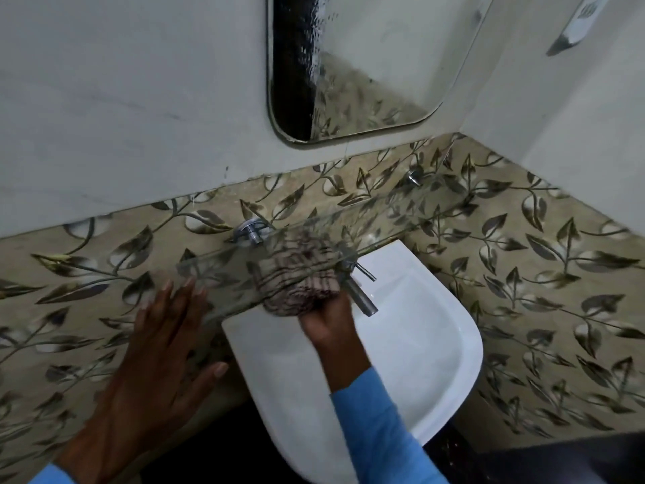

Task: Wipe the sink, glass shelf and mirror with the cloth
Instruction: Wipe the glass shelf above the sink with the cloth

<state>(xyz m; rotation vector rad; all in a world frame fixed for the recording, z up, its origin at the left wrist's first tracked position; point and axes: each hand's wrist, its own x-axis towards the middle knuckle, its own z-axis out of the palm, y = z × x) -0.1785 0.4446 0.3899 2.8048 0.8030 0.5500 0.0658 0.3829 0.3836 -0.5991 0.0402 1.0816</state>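
I grip the cloth point(296, 277) in my right hand point(328, 326), sweeping the glass shelf point(223, 270) toward 3 o'clock, left hand point(157, 351) fingers spread steadying.

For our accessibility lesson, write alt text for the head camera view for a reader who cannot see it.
A right hand presses a striped cloth on a glass shelf above a white sink. The left hand is spread open by the shelf's left end, and a mirror hangs above.

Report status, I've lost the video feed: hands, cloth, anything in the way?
Right hand gripping cloth, pressed on glass shelf. Left hand open, fingers at shelf's near edge. Tap just right of the cloth.
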